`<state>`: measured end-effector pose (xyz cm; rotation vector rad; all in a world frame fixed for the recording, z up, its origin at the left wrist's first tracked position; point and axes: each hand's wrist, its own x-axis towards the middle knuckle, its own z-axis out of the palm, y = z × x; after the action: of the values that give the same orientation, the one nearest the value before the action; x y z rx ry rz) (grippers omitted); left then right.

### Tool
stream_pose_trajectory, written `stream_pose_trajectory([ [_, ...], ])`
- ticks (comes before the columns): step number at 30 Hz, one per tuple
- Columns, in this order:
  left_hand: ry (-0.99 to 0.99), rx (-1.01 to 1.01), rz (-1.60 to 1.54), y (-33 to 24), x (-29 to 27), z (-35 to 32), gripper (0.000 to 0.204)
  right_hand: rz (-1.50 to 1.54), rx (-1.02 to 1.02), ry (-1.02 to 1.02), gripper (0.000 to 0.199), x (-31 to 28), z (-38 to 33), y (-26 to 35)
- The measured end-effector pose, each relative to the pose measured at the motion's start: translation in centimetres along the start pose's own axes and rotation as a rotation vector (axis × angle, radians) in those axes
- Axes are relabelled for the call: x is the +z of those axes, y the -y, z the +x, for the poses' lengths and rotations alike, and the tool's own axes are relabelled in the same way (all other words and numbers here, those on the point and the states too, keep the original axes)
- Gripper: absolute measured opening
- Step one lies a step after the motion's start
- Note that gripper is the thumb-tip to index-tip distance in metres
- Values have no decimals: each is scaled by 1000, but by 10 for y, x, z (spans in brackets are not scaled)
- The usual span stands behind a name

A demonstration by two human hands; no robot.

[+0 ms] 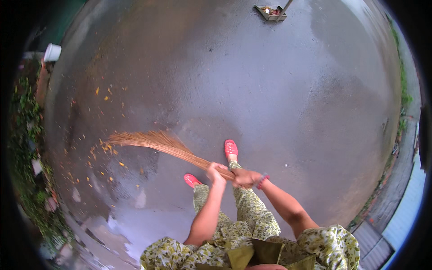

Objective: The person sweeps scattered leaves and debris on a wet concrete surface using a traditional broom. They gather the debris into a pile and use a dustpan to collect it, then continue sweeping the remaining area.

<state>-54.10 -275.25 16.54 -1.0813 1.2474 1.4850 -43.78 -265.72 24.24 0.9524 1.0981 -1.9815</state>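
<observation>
Two hands grip one grass broom (pixel 153 143): left hand (pixel 216 172) clamped ahead on the handle, right hand (pixel 245 178) clamped just behind. Long axis runs from frame centre toward the left, bristles resting on wet pavement (pixel 279 90) among scattered leaf bits (pixel 105 148).

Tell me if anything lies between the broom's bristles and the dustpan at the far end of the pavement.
Nothing visible does. The broom, held in both the left hand and the right hand, fans out over scattered leaf bits, and only bare wet pavement stretches from there to the dustpan.
</observation>
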Motion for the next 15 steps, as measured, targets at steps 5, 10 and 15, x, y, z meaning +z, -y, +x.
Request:
stream_pose_trajectory([
  [5, 222, -284, 514, 131, 29, -66, 5, 381, -171, -412, 42, 18, -110, -122],
  [10, 724, -596, 884, 245, 138, -46, 8, 831, -151, -900, 22, -49, -131, -132],
  [15, 869, -579, 1049, 297, 247, 26, 12, 989, -241, -964, 6, -184, -92, -134],
])
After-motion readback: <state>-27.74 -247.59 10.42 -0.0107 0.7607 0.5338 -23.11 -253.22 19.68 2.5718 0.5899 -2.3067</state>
